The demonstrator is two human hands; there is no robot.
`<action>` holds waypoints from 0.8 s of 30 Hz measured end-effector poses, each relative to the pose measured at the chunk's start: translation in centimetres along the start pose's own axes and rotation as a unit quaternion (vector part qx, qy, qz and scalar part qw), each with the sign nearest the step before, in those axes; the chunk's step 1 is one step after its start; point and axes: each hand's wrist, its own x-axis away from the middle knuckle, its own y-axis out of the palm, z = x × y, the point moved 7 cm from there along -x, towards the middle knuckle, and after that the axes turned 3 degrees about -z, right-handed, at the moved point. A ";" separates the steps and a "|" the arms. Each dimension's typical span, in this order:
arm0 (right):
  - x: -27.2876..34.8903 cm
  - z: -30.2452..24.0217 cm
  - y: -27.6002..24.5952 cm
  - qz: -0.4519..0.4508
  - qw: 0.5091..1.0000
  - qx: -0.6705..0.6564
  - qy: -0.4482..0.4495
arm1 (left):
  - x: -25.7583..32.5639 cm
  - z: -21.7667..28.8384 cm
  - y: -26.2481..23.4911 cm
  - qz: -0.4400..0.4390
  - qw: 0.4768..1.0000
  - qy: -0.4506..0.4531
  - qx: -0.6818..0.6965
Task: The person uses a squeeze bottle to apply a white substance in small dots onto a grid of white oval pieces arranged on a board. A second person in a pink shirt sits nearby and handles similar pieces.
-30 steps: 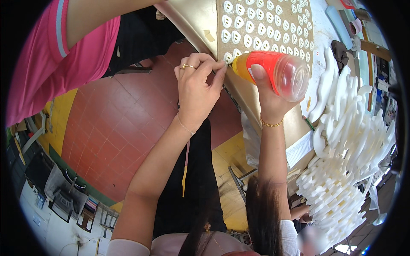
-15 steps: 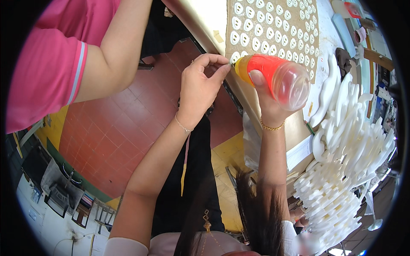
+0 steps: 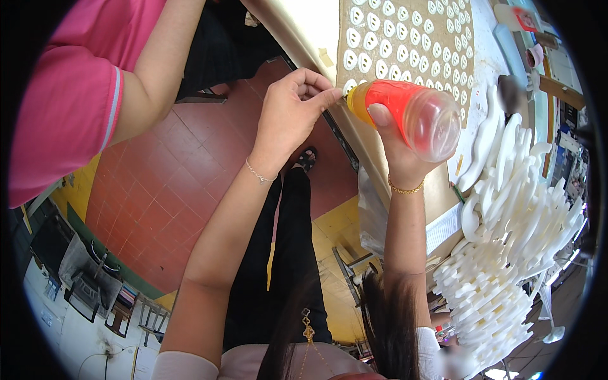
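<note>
Bottle [image 3: 415,104] with a red label lies tilted in the right hand [image 3: 404,149], which grips it firmly, its yellow end at the near edge of the brown board [image 3: 440,24] of white pieces [image 3: 365,61] on the worktop [image 3: 304,28]. Since a moment ago, the left hand [image 3: 286,113] has shifted its wrist outward and curled its fingers more, while the bottle has barely moved; work seems centred on the same spot. Whether those fingertips pinch anything, I cannot tell.

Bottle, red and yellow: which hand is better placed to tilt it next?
Probably the right: the right hand holds the bottle, while the left hand is only near its yellow end.
</note>
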 end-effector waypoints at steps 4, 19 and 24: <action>-0.8 0.6 -1.3 0.052 0.997 -0.015 0.046 | -0.3 -0.4 0.1 -0.011 1.000 -0.011 0.014; -3.6 0.9 0.9 0.001 0.995 -0.071 0.070 | -0.2 -0.5 0.0 -0.030 0.998 -0.047 0.001; -3.5 -0.2 1.3 -0.031 0.997 -0.038 0.055 | 0.0 -0.8 0.0 -0.018 0.997 -0.033 0.061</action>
